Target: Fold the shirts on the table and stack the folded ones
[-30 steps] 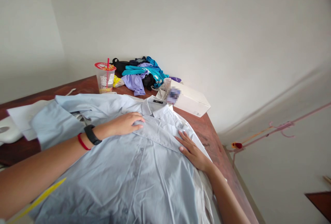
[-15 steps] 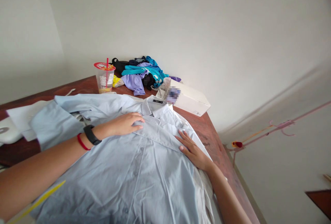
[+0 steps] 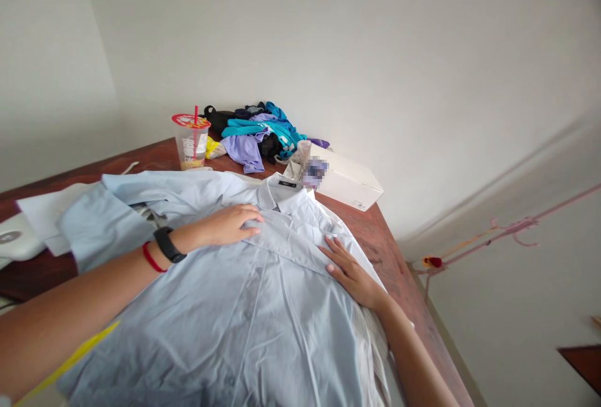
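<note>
A pale blue button-up shirt (image 3: 244, 307) lies spread front-up across a dark reddish wooden table (image 3: 375, 238). Its collar (image 3: 286, 191) points toward the far wall and carries a small dark label. One sleeve (image 3: 94, 222) stretches off to the left, and the button placket runs down the middle in soft creases. A white garment (image 3: 370, 338) peeks out from under the shirt's right edge.

Beyond the collar stands a clear plastic cup (image 3: 190, 143) with a red lid and red straw; a little pale drink sits at its bottom. Next to it is a heap of clothes (image 3: 256, 131) in turquoise, lilac and black. A closed white cardboard box (image 3: 350, 185) rests near the table's right edge, its contents hidden.

The left hand (image 3: 230, 224) lies flat, palm down, fingers loosely together, pressing the shirt just below the collar. Its wrist wears a black band (image 3: 169, 244) and a red string (image 3: 150, 258). The right hand (image 3: 352, 272) is also flat and unclenched, fingers spread on the cloth at the shirt's right shoulder. Neither hand grips anything.
</note>
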Tool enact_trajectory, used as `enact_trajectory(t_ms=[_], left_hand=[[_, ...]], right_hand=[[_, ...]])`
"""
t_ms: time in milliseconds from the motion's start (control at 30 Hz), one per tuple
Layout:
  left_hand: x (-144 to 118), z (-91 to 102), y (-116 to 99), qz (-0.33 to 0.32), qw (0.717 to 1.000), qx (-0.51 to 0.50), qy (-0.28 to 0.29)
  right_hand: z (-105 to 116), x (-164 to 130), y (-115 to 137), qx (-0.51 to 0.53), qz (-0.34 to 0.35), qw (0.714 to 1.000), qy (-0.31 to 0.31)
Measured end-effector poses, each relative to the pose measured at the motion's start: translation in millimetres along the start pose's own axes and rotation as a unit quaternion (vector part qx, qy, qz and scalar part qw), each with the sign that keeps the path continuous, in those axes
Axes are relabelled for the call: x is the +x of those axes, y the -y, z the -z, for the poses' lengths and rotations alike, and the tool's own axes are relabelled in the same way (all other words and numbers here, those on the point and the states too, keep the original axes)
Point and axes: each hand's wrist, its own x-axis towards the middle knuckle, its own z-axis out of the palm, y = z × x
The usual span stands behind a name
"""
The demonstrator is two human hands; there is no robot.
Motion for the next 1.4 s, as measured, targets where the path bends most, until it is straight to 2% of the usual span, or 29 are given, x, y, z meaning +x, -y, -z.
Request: enact_trajectory(t_ms=[1400], left_hand=[[-0.2, 3.1, -3.3, 0.011, 1.000, 0.008, 0.013]], right_hand=[[0.1, -0.3, 0.0, 0.002, -0.001, 1.000, 0.003]])
